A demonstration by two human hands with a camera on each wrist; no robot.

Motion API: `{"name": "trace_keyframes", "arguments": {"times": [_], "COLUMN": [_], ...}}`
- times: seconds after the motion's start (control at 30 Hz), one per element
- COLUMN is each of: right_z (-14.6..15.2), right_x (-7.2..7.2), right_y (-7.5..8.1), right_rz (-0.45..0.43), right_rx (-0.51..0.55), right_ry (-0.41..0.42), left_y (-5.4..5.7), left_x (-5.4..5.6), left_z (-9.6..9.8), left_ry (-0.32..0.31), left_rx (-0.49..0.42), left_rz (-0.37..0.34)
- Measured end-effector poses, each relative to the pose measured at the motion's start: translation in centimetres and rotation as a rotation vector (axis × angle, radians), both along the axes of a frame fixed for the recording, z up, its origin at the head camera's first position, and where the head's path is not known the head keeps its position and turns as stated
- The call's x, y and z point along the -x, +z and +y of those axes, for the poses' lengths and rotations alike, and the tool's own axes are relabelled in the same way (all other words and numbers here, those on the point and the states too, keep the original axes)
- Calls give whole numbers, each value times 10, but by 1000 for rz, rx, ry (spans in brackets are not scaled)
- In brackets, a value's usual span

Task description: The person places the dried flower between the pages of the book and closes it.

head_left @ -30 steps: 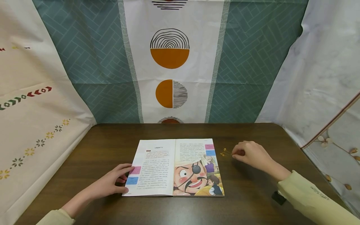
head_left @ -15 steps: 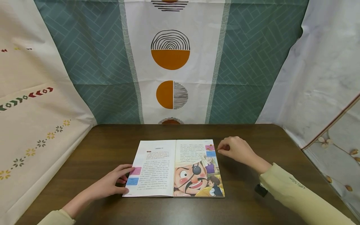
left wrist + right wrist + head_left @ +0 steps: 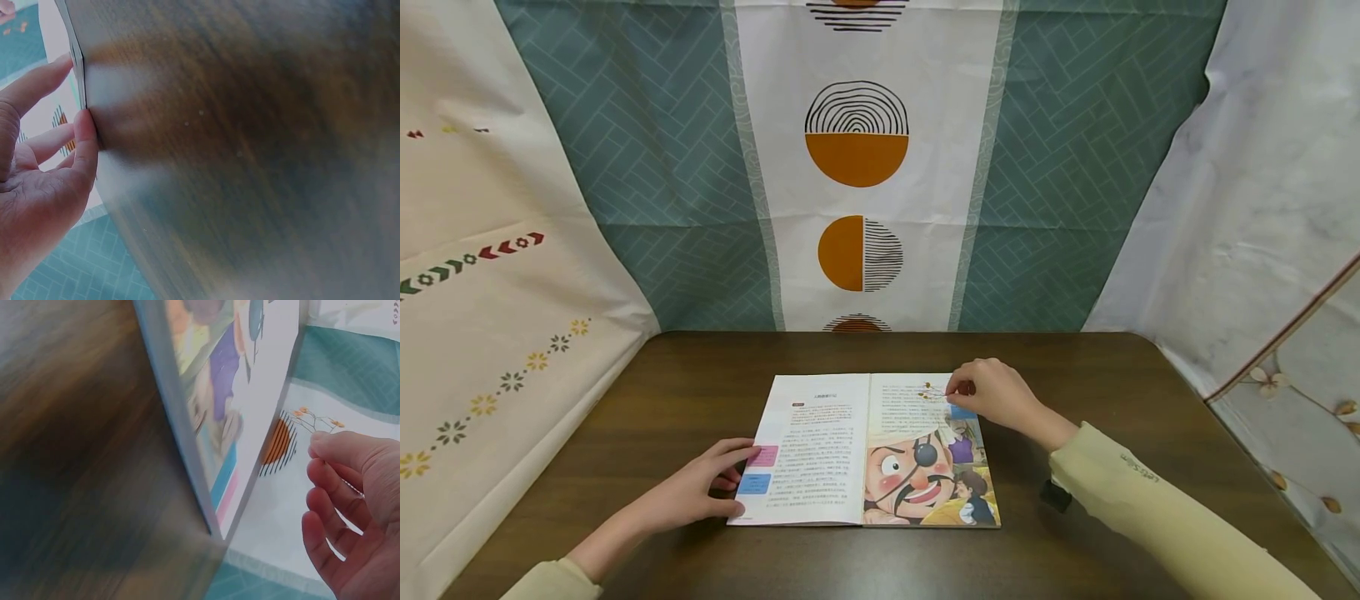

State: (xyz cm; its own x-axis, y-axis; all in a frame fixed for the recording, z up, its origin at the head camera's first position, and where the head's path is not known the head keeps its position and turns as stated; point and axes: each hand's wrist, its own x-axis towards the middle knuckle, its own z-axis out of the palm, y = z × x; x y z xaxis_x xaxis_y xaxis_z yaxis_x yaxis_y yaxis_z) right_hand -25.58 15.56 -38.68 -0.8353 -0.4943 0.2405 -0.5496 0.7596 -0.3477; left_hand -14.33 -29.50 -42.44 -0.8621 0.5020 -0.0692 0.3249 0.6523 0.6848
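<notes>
An open illustrated book (image 3: pixel 820 450) lies flat on the table, with a cartoon pirate face on its right page. My left hand (image 3: pixel 696 483) rests at the book's left edge; its fingertips touch the page and its thumb lies by the lower corner. The left wrist view shows this hand (image 3: pixel 44 169) touching the book's edge with relaxed fingers. Above the upper right page, my right hand (image 3: pixel 1000 396) pinches a thin sprig of small dried yellow flowers (image 3: pixel 927 387) between thumb and forefinger. In the right wrist view, the flower sprig (image 3: pixel 315 419) sticks out past the fingertips.
The dark wooden table (image 3: pixel 805 567) extends around the book. A patterned cloth (image 3: pixel 685 167) hangs behind it, with a cream cloth (image 3: pixel 490 350) on the left and a pale floral one (image 3: pixel 1247 250) on the right. A black device (image 3: pixel 1056 495) is on the right wrist.
My right hand has moved left with the dried flower sprig, from the table beside the book to above its right page. The left hand has stayed at the book's left edge.
</notes>
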Motion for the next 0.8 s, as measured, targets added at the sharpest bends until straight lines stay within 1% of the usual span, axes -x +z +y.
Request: {"name": "trace_keyframes", "arguments": {"times": [0.2, 0.53, 0.67, 0.8], "right_z": [-18, -42, -46, -50], "right_x": [3, 0, 1, 3], "right_y": [-1, -5, -11, -15], "right_rz": [-27, -100, -102, -44], "right_rx": [40, 95, 59, -21], "right_ry": [31, 54, 47, 28], "left_y": [-1, -1, -1, -2], "left_x": [0, 1, 1, 1], "left_z": [-1, -2, -2, -2], "left_ry": [4, 6, 0, 0], "left_rx": [-1, -4, -5, -4], "left_rz": [-4, -4, -5, -1]}}
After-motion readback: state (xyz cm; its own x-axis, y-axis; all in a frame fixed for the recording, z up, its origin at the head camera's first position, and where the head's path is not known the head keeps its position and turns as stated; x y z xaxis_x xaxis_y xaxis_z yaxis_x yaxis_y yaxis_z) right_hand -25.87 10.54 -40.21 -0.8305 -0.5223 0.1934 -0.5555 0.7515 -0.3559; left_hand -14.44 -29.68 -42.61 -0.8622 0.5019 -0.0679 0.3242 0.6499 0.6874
